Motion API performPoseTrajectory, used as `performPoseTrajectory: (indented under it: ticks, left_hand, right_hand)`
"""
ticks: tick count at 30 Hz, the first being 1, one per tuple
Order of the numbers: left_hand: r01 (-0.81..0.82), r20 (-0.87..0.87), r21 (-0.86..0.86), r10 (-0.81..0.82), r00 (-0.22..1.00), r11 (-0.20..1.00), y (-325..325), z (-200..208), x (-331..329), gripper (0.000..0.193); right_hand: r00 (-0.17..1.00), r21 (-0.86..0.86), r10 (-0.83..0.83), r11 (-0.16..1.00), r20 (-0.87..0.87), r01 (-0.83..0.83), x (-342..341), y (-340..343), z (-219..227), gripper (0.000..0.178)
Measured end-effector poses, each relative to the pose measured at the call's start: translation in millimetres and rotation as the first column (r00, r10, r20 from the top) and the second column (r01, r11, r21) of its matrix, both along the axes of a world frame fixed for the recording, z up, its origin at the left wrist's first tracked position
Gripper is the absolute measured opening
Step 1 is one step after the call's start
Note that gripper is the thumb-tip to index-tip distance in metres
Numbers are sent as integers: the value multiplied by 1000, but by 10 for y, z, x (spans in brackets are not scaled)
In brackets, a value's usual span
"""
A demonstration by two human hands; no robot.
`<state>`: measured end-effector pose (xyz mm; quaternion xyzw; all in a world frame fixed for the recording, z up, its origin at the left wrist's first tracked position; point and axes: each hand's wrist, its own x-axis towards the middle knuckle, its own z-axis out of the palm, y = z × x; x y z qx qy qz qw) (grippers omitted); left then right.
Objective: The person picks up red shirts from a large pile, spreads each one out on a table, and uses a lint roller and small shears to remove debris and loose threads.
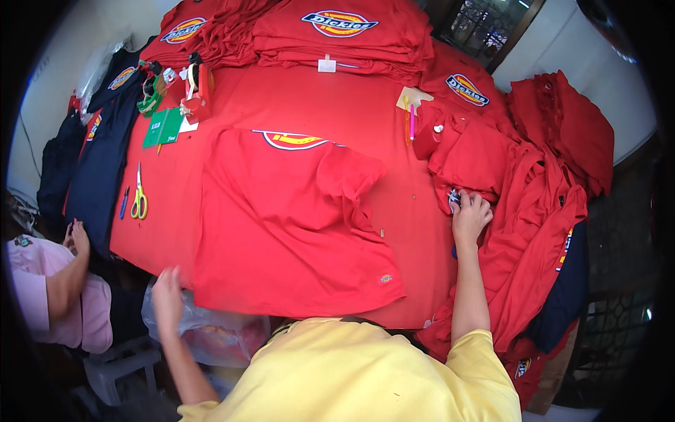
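A red T-shirt point(281, 232) lies spread on the red-covered table in front of me, its printed oval logo at the folded-over top edge. My left hand point(167, 290) is at the table's near left edge, beside the shirt's lower corner; it is smeared by motion, and I see nothing in it. My right hand point(472, 212) rests at the right side against the heaped red shirts point(524, 225). Its fingers curl over a small dark-and-silver object point(455, 199), mostly hidden, whose kind I cannot make out.
Stacks of folded red shirts point(344, 32) line the back. Yellow-handled scissors point(138, 200), a blue pen point(124, 202), a green notebook point(162, 128) and a tape dispenser point(197, 91) lie left. Navy garments point(102, 169) hang over the left edge, near a seated person in pink point(63, 295).
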<state>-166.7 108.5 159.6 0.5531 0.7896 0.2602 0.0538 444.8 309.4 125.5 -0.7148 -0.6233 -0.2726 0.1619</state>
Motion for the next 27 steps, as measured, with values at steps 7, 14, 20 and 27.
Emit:
performPoseTrajectory:
  ticks: [7,14,20,27]
  left_hand:
    - [-26,12,-310,32,999,950,-378,-8,-122,34]
    - [138,-357,-52,-148,922,989,958,-733,691,54]
    - [120,36,-45,-119,992,992,455,-603,397,44]
    - [190,252,-72,-167,953,979,-298,-336,141,39]
  right_hand:
    - [576,-134,448,699,-684,-702,-1580,-269,288,42]
    - [430,-29,81,970,-899,-243,-1306,406,326,19]
    - [597,-426,159,561,-786,-710,-836,-791,123,25]
    - [677,-248,190,833,-711,-494,-1001,-1553,-87,22]
